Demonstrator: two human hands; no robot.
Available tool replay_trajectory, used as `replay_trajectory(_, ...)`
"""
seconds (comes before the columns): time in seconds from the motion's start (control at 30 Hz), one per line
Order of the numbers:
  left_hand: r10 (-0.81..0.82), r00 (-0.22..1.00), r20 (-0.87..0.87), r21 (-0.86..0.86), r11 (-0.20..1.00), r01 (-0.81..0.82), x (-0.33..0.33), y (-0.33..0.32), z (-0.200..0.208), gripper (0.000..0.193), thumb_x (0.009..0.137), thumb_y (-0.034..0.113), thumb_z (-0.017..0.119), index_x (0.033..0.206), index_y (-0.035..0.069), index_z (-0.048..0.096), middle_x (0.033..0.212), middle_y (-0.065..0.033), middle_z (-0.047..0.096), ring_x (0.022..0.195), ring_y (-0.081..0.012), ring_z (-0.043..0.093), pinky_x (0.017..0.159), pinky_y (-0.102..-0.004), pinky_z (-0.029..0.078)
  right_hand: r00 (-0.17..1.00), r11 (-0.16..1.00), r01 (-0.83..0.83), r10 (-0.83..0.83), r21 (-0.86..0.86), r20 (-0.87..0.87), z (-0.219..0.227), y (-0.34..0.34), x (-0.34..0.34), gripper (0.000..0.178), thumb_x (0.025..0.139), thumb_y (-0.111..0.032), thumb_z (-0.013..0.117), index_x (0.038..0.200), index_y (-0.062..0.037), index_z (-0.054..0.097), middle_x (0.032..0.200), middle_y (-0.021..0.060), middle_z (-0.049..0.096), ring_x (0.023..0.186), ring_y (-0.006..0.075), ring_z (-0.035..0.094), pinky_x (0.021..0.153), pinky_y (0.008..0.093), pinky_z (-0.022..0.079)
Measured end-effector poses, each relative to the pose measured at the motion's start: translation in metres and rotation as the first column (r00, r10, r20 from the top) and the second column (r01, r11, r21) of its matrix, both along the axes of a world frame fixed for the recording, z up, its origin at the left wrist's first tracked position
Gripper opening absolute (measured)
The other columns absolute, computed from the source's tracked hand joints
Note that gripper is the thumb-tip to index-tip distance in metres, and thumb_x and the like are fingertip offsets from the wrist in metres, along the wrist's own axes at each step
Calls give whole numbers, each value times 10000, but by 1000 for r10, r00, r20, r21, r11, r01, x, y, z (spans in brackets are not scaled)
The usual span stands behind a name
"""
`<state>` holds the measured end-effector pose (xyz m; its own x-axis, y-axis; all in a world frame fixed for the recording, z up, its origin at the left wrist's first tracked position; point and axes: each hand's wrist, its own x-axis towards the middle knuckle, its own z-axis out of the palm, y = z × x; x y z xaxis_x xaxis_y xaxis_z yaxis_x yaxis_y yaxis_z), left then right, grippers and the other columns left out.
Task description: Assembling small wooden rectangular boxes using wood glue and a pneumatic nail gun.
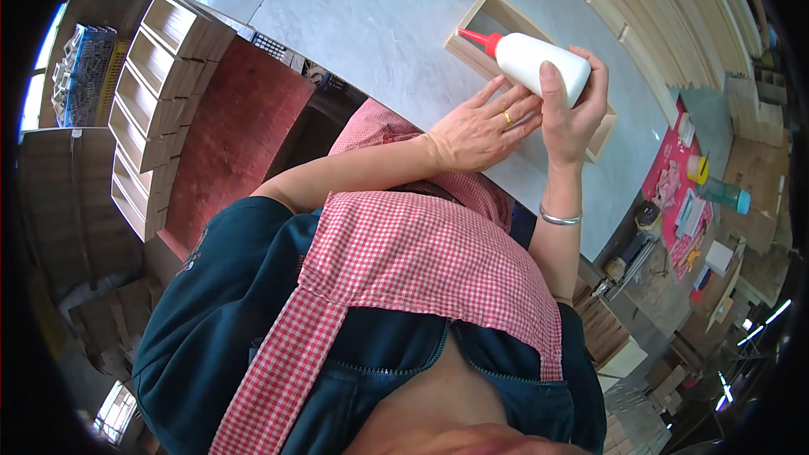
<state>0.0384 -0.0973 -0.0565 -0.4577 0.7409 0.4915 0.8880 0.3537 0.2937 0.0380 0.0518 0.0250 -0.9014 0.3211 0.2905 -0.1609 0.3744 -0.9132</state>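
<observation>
My right hand (573,114) is wrapped round a white squeeze bottle (539,65) with a red tapered nozzle, which looks like a glue bottle. The bottle is tilted, its tip to the left over one end of a shallow rectangular wooden frame (468,22) on the grey marbled table (362,25). Stretched fingers of my left hand (484,133) lie across the frame's near side, beneath the bottle; the hand and bottle hide part of the frame. Whether the fingertips press on the wood is unclear.
Stacked wooden boxes (145,63) stand on a red board (240,118) at left. Long wooden strips (666,8) are piled at far right. Beyond the table's right edge, a pink-red surface (661,173) holds a teal-lidded bottle (726,195) and small items. Filled blue crates (88,63) sit far left.
</observation>
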Motion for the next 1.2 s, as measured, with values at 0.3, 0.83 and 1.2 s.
replay_trajectory(0.3, -1, 1000, -8, 7, 1000, 1, -1, 2, -2, 590, 942, 228, 579, 1496, 50, 482, 1615, -143, 387, 1558, -327, 262, 1264, -550, 219, 993, 990, 62, -49, 125, -104, -3, 6, -20, 475, 898, -278, 781, 1232, -30, 550, 1122, 146, 628, 939, 259, 633, 815, 361, 545)
replay_trajectory(0.83, 10, 1000, 18, -9, 1000, -10, 0, 1, 3, 595, 969, 244, 586, 1524, 72, 461, 1651, -130, 347, 1580, -311, 217, 1259, -524, 237, 956, 947, 236, -187, 217, -225, -4, 21, -41, 458, 885, -301, 789, 1185, -29, 576, 1021, 148, 673, 836, 271, 651, 756, 373, 550)
replay_trajectory(1.2, 14, 1000, 25, -46, 999, -13, 0, -1, 10, 611, 951, 239, 626, 1523, 94, 464, 1646, -120, 356, 1580, -306, 222, 1260, -526, 227, 932, 906, 356, -325, 228, -161, 5, 54, 0, 451, 885, -314, 793, 1167, -23, 596, 1040, 150, 679, 864, 276, 653, 775, 377, 549)
